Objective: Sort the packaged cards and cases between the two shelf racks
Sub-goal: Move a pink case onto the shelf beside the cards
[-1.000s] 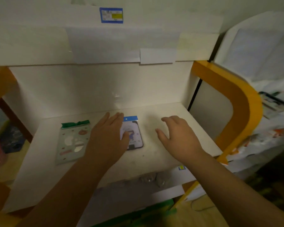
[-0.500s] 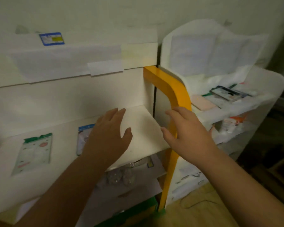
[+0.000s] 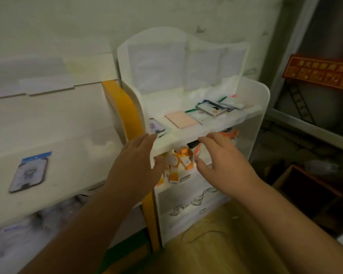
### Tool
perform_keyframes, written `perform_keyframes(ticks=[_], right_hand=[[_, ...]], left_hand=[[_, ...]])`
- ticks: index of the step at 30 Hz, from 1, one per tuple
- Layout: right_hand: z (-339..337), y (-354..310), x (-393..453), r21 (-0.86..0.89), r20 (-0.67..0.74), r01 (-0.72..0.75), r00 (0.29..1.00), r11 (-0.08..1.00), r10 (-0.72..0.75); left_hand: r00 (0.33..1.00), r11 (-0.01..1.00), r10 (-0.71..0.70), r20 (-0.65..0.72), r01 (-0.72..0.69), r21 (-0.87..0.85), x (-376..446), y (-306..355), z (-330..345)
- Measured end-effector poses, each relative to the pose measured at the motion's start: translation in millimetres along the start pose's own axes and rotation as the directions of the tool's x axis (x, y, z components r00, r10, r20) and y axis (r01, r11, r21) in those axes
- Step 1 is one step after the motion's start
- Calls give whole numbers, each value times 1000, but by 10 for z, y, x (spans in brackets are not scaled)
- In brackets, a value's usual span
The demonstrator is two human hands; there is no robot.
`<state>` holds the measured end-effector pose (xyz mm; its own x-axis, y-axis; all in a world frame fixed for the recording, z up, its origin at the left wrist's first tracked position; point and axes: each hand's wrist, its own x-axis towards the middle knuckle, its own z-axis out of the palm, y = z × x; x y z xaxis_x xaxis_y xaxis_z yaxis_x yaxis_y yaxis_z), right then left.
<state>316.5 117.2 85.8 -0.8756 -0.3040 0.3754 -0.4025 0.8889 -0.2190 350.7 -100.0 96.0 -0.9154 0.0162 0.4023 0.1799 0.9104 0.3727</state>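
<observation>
A blue-topped packaged phone case [image 3: 29, 172] lies flat on the left rack's shelf [image 3: 83, 155]. The white right rack [image 3: 253, 123] carries on its top shelf another packaged case [image 3: 156, 126], a pink flat pack [image 3: 181, 119] and several packaged cards [image 3: 212, 108]. My left hand [image 3: 136, 167] hovers open in front of the orange post [image 3: 127, 109], its fingertips near the right rack's shelf edge. My right hand [image 3: 224, 161] is open too, fingers spread, just below that shelf's front edge. Neither hand holds anything.
Orange and white small boxes [image 3: 176, 165] crowd the right rack's middle shelf behind my hands. Lower shelves hold clear packets. A brown open box [image 3: 309, 192] sits on the floor at right, and a red sign [image 3: 320, 73] hangs above it.
My view has swung right from the left rack to the white rack. Both hands came off the left shelf, left the blue-topped case there, and moved right toward the white rack.
</observation>
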Motion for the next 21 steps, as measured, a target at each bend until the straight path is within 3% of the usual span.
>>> perform_keyframes(ticks=[10,21], right_hand=[[54,595,68,48,3,-20,1000,999,20],[340,1242,996,-79,101,-13,995,997,21]], left_hand=[[998,1000,13,68,-12,-10,356,444,537],[995,996,-58,83,63,-64,1420,273,1260]])
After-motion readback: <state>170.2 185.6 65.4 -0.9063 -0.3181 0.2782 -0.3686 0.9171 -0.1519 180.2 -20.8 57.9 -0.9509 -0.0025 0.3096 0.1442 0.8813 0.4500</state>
